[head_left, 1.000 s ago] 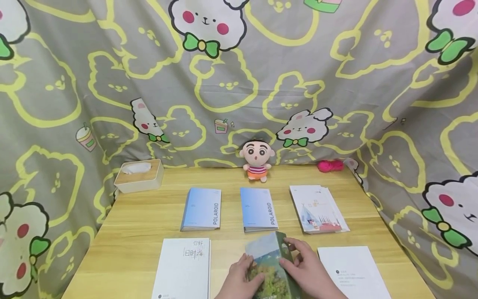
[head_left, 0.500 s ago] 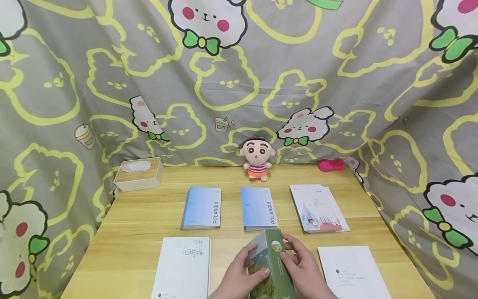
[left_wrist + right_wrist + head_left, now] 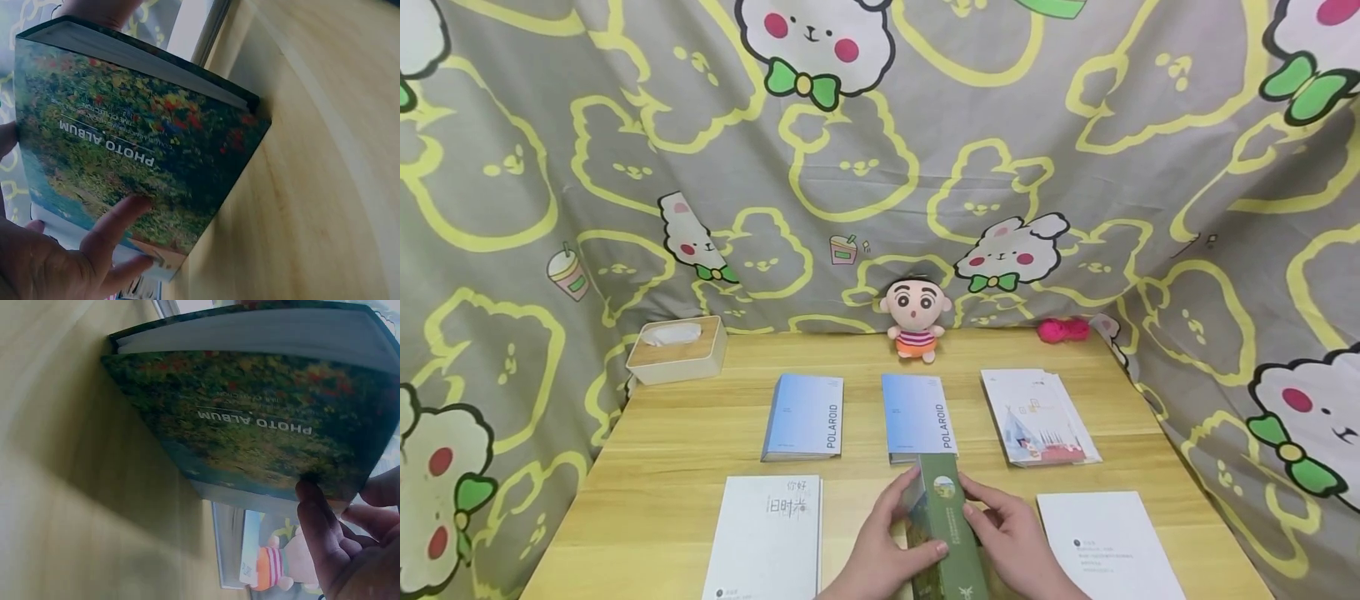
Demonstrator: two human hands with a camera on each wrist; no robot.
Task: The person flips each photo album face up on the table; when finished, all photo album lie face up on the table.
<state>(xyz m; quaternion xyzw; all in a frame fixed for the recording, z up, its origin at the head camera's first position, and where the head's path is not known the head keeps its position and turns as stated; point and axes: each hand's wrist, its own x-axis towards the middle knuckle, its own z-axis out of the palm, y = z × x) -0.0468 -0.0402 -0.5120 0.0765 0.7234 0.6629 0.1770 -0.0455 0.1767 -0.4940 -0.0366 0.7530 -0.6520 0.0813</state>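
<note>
A green photo album (image 3: 946,521) with a landscape cover stands on edge at the near middle of the wooden table (image 3: 655,467), its spine facing up. My left hand (image 3: 883,537) grips its left cover, thumb on the cover and fingers at the far end. From the other side my right hand (image 3: 1011,537) grips it with curled fingers. In the left wrist view the cover (image 3: 137,131) reads "PHOTO ALBUM" and my left hand's fingers (image 3: 112,228) press on it. In the right wrist view the other cover (image 3: 262,425) shows, with my right hand's fingers (image 3: 319,519) at its edge.
Two blue POLAROID albums (image 3: 805,417) (image 3: 919,417) and a stack of illustrated cards (image 3: 1037,417) lie in a row behind. White booklets lie at near left (image 3: 767,533) and near right (image 3: 1108,546). A plush doll (image 3: 916,321), a tissue box (image 3: 676,350) and a pink object (image 3: 1063,331) stand by the cloth backdrop.
The album has turned from lying tilted with its cover up to standing on edge with the spine up. Both hands shifted along with it.
</note>
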